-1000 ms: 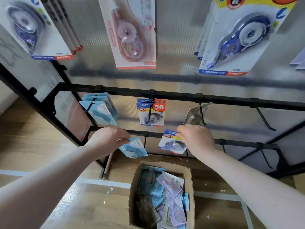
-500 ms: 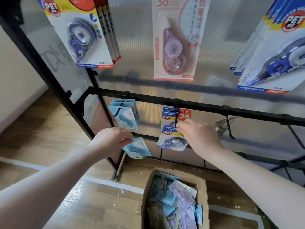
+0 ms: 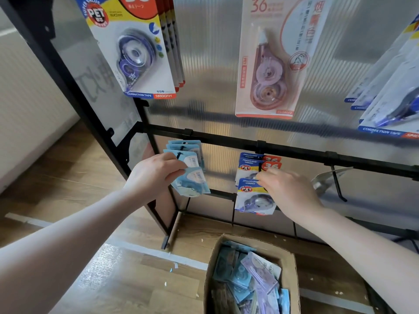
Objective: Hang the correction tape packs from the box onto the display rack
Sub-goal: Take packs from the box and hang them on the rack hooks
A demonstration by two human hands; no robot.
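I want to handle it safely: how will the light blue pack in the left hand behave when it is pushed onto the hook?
The light blue pack looks thin and flat, so probably light and a little bendy. Its glossy surface may slip in the left hand grip. Hanging from one hook, it would likely swing.

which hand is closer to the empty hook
Right. The right hand is just left of the empty hook; the left hand is far left, at the blue packs.

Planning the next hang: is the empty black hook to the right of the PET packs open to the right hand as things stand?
Probably yes. The right hand pinches a PET pack just left of the empty hook; only a clear pack hangs near its base, the tip bare.
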